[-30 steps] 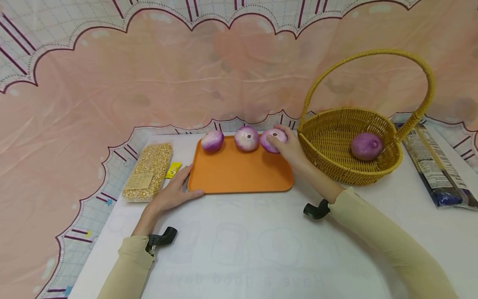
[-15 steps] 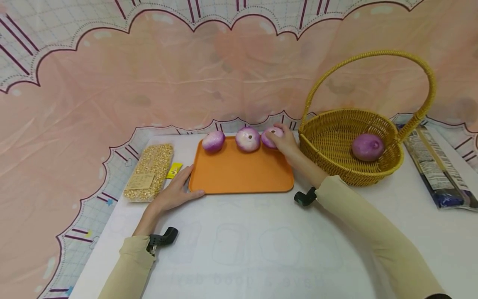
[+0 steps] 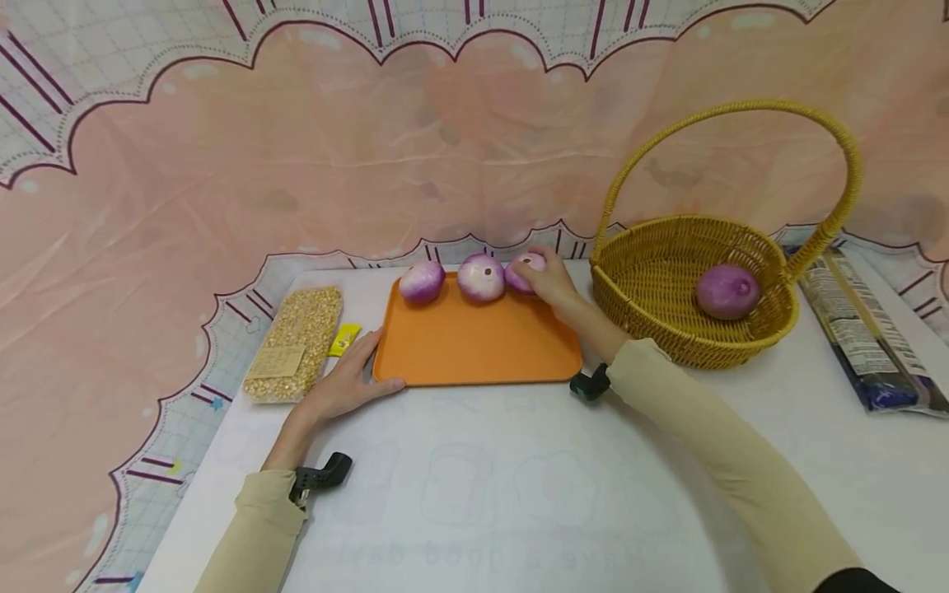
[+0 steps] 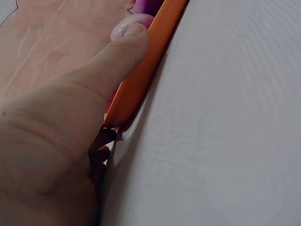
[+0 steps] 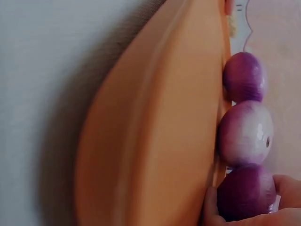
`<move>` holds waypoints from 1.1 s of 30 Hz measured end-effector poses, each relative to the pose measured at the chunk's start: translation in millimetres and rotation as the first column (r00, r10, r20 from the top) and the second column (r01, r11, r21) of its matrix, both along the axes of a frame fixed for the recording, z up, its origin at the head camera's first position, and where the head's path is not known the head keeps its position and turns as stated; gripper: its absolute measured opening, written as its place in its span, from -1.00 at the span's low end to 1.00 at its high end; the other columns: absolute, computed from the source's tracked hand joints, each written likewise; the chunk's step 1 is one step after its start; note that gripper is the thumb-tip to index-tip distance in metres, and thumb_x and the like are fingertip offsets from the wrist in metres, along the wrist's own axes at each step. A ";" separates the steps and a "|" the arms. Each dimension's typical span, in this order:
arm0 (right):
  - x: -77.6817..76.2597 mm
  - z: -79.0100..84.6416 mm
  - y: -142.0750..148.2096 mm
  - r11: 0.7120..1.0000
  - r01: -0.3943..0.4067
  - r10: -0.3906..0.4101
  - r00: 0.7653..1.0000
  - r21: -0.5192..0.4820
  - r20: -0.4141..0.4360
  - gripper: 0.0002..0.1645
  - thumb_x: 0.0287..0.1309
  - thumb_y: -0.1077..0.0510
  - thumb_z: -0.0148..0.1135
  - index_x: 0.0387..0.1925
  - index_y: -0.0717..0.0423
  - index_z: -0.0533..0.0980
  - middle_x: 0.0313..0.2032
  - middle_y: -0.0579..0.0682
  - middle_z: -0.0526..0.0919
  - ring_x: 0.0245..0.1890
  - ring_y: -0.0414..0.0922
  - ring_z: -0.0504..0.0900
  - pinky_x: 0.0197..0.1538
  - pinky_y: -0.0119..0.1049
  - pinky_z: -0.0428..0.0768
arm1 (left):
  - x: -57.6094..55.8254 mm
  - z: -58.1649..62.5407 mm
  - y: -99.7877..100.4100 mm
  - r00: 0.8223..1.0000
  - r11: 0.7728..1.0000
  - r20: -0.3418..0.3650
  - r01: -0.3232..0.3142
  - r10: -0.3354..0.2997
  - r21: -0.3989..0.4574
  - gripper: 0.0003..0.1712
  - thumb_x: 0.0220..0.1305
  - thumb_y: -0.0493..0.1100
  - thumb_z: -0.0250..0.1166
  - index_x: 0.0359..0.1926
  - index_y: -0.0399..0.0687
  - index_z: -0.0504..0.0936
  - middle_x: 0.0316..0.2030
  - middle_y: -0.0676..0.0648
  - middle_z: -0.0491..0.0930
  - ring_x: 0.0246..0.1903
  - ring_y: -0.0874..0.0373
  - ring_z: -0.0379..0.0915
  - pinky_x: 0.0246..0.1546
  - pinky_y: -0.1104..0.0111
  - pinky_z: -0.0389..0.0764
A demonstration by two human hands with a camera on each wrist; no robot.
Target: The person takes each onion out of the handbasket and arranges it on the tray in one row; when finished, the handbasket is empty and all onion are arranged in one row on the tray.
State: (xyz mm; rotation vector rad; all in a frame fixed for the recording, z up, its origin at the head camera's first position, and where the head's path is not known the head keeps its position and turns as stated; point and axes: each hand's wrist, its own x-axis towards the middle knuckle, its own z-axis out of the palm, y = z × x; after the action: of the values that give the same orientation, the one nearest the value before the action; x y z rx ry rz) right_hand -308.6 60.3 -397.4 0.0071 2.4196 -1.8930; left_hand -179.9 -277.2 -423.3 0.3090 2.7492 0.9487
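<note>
Operator: What does my right hand point(image 3: 556, 280) hold, and where is this thing?

Observer: You grip the right onion point(image 3: 515, 279), in the upper middle of the head view. In the right wrist view, your thumb and a finger press on its opposite sides, at the lower right of the frame.

Operator: What is near to it?

Observer: The middle onion point(image 3: 480, 278) is directly to its left in the head view; whether these two touch, I cannot tell surely. Further left, just beside, is the left onion point(image 3: 423, 282). All three make a row along the far edge of the orange tray point(image 3: 474, 350).

Operator: And my left hand point(image 3: 341, 387)?

Observer: It touches the near left corner of the tray. Your thumb lies straight along the near edge, apart from the other fingers, which are at the left edge.

Operator: What is around?

Observer: Left of the tray you have a small yellow packet point(image 3: 344, 339) and a bag of corn kernels point(image 3: 300, 325). At the right of the frame stands a wicker basket point(image 3: 645, 325) with one purple onion point(image 3: 727, 291) inside. Beside it, at the right edge, lies a dark printed packet point(image 3: 867, 329). All is on a white table point(image 3: 474, 486).
</note>
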 end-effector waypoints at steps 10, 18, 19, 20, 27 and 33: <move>-4.2 -2.9 -15.4 0.983 -0.053 0.054 0.999 0.174 -0.001 -0.30 0.23 -0.10 0.22 0.32 0.05 0.27 0.24 0.19 0.43 0.18 0.11 0.47 0.29 -0.04 0.46 | 1.4 -2.9 0.0 1.000 1.000 -0.005 0.004 -0.004 0.010 0.22 0.13 0.29 0.34 0.55 0.01 -0.19 0.54 -0.23 -0.20 0.53 -0.20 -0.34 0.46 -0.21 -0.15; -4.6 3.0 -23.4 0.967 -0.116 0.122 0.992 0.227 -0.016 -0.29 0.25 -0.08 0.21 0.33 0.12 0.26 0.25 0.23 0.41 0.18 0.11 0.45 0.29 -0.04 0.47 | 1.2 -1.4 -1.1 1.000 1.000 -0.007 0.000 0.000 0.009 0.22 0.12 0.28 0.35 0.55 0.01 -0.19 0.54 -0.24 -0.19 0.53 -0.20 -0.32 0.44 -0.22 -0.12; -4.7 4.3 -24.0 0.966 -0.121 0.128 0.992 0.228 -0.016 -0.29 0.25 -0.07 0.21 0.33 0.13 0.27 0.25 0.24 0.39 0.19 0.12 0.44 0.29 -0.04 0.46 | 1.0 -1.4 -1.1 1.000 1.000 -0.007 0.001 -0.001 0.009 0.22 0.12 0.29 0.35 0.55 0.01 -0.19 0.54 -0.24 -0.19 0.53 -0.20 -0.32 0.44 -0.22 -0.12; -5.0 5.1 -24.3 0.963 -0.126 0.133 0.991 0.237 -0.013 -0.28 0.25 -0.07 0.21 0.33 0.14 0.26 0.26 0.25 0.38 0.20 0.12 0.42 0.30 -0.04 0.44 | 0.9 -1.4 -1.1 1.000 1.000 -0.007 0.001 -0.001 0.009 0.22 0.12 0.29 0.35 0.55 0.02 -0.19 0.54 -0.24 -0.19 0.53 -0.20 -0.32 0.44 -0.22 -0.12; -7.6 9.3 -27.6 0.952 -0.149 0.154 0.988 0.266 0.004 -0.27 0.22 -0.06 0.21 0.32 0.15 0.28 0.28 0.25 0.35 0.24 0.13 0.36 0.35 -0.04 0.37 | 0.5 -1.8 -0.9 1.000 1.000 -0.009 -0.001 0.001 0.008 0.23 0.11 0.30 0.35 0.55 0.01 -0.18 0.54 -0.25 -0.19 0.53 -0.20 -0.32 0.45 -0.21 -0.13; -12.1 5.7 -31.5 0.949 -0.153 0.162 0.987 0.275 -0.012 -0.27 0.22 -0.07 0.22 0.31 0.17 0.29 0.24 0.24 0.39 0.16 0.11 0.43 0.25 -0.06 0.51 | -0.4 -2.1 -0.2 1.000 1.000 -0.010 0.003 -0.003 0.003 0.22 0.12 0.30 0.34 0.55 0.00 -0.18 0.54 -0.24 -0.19 0.53 -0.20 -0.32 0.46 -0.20 -0.13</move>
State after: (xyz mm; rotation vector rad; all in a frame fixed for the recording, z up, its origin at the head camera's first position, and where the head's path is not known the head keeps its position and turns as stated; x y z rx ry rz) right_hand -320.7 28.8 -391.7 -0.1997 2.5961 -1.4941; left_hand -180.2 -277.4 -425.4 0.3186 2.7560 0.9531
